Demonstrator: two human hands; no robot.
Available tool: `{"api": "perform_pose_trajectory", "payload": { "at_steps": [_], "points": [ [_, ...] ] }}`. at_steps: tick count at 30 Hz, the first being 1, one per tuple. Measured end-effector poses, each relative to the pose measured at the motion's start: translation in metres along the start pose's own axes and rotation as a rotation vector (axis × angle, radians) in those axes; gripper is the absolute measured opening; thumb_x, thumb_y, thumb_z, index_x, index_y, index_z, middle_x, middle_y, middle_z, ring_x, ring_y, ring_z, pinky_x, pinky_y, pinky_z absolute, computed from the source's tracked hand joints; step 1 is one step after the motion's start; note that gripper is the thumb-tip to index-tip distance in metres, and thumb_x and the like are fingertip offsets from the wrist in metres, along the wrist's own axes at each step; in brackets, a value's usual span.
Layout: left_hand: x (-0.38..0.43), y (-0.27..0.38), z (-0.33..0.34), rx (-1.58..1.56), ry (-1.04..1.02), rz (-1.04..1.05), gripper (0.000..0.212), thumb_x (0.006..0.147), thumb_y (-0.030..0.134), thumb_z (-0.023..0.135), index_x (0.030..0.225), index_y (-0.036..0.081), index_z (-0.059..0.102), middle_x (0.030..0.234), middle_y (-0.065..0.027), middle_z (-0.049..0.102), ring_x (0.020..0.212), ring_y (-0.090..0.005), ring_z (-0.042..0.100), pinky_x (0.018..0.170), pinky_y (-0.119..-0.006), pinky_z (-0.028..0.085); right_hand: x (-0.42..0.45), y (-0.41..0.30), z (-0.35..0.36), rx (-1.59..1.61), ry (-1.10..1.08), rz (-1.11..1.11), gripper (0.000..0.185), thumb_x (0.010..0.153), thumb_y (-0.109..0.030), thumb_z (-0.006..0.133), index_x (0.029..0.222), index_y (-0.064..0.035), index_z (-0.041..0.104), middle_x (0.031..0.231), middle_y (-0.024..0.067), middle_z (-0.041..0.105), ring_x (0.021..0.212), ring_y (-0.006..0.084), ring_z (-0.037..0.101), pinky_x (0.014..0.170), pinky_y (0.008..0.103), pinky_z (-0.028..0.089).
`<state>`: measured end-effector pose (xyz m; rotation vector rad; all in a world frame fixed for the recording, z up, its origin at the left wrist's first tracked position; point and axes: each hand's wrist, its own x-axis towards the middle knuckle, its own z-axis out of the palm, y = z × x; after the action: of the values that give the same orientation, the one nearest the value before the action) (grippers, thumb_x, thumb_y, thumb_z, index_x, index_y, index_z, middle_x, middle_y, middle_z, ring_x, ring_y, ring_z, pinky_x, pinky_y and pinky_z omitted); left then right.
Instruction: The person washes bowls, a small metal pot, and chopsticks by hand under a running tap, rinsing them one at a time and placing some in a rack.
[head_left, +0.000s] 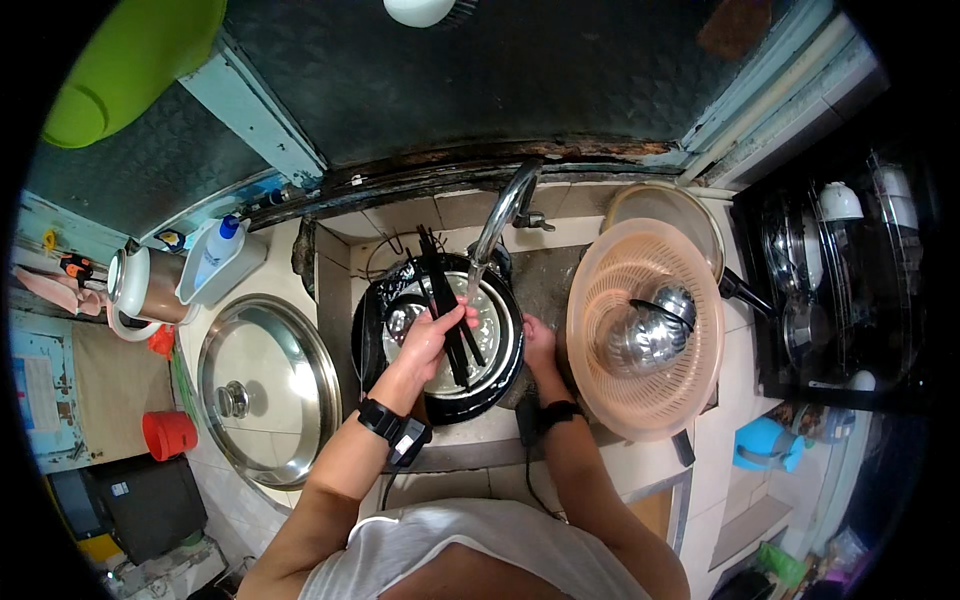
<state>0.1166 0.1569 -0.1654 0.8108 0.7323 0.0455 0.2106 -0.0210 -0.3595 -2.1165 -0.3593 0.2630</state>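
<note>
My left hand (426, 341) is closed around a bundle of black chopsticks (444, 307), held over a black wok (465, 411) in the sink. Water runs from the chrome faucet (504, 214) beside the bundle. Inside the wok sits a round metal basin (491, 322) with water and a shiny rounded piece in it. My right hand (538, 341) is at the wok's right rim, fingers curled; whether it grips the rim is unclear.
A peach plastic colander (585, 360) with metal bowls (649, 337) stands right of the sink. Left lies a large glass lid (270, 390) with a steel rim. A black dish rack (832, 397) is far right, a red container (169, 435) far left.
</note>
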Motion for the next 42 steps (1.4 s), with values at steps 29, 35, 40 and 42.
{"api": "perform_pose_trajectory", "payload": {
  "at_steps": [29, 35, 40, 42],
  "points": [
    [0.005, 0.009, 0.007, -0.142, 0.030, 0.323, 0.023, 0.093, 0.008, 0.051, 0.115, 0.004, 0.044, 0.083, -0.0052, 0.056, 0.077, -0.0168, 0.058, 0.074, -0.031, 0.051, -0.029, -0.174, -0.047, -0.014, -0.175, -0.439, 0.035, 0.084, -0.023, 0.059, 0.110, -0.0009, 0.056, 0.105, 0.0206, 0.054, 0.099, 0.0348, 0.052, 0.086, 0.0383, 0.044],
    [-0.009, 0.027, 0.018, -0.348, -0.009, 0.392, 0.022, 0.093, 0.009, 0.052, 0.113, 0.004, 0.044, 0.086, -0.0064, 0.055, 0.083, -0.0192, 0.057, 0.080, -0.034, 0.050, -0.029, -0.165, -0.019, 1.292, -0.274, 0.517, 0.065, 0.097, -0.050, 0.026, 0.135, 0.0027, 0.034, 0.129, 0.0158, 0.048, 0.117, 0.0249, 0.047, 0.102, 0.0367, 0.033],
    [0.000, 0.014, 0.011, -0.406, -0.022, 0.412, 0.012, 0.093, 0.013, 0.054, 0.102, 0.008, 0.048, 0.087, -0.0047, 0.055, 0.085, -0.0192, 0.057, 0.082, -0.035, 0.049, -0.008, -0.181, -0.011, 1.510, -0.342, 0.453, 0.054, 0.099, -0.043, 0.029, 0.127, 0.0005, 0.043, 0.122, 0.0130, 0.052, 0.116, 0.0236, 0.047, 0.099, 0.0361, 0.036],
    [0.005, 0.014, -0.001, -0.354, -0.023, 0.416, 0.011, 0.093, 0.012, 0.052, 0.102, 0.006, 0.047, 0.088, -0.0059, 0.057, 0.084, -0.0191, 0.058, 0.080, -0.034, 0.050, 0.003, -0.186, -0.018, 1.136, -0.287, 0.318, 0.050, 0.094, -0.032, 0.045, 0.129, 0.0035, 0.039, 0.122, 0.0158, 0.051, 0.116, 0.0274, 0.048, 0.099, 0.0380, 0.036]
  ]
}}
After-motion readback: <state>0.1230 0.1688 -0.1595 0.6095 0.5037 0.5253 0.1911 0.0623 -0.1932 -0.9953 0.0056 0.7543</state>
